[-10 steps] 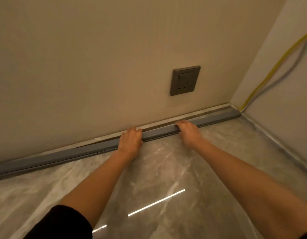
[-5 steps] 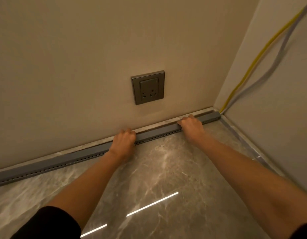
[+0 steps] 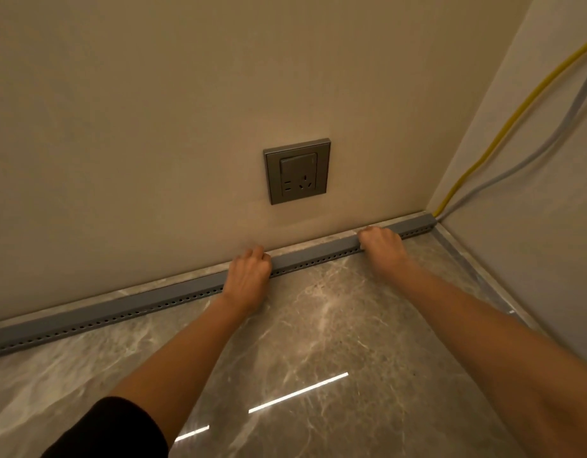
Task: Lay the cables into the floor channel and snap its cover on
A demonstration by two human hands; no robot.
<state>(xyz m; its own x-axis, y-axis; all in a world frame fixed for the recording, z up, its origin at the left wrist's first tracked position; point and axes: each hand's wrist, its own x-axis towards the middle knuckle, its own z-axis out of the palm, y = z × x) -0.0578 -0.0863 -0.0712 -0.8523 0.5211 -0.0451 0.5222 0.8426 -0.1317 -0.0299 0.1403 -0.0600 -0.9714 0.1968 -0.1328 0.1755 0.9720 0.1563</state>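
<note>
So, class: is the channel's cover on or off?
On: the grey cover runs unbroken along the wall, with both hands pressing it; no cables show inside.

Warm, dim, yellowish light fills the head view. The marble floor is glossy and mirrors a strip light as bright white streaks, with softer glare patches across its veining. The back wall is evenly lit, shading darker toward the upper left. Wide-angle distortion bends straight lines near the frame's edges. The picture is slightly soft overall, and fine detail smears on the nearest forearms.
</note>
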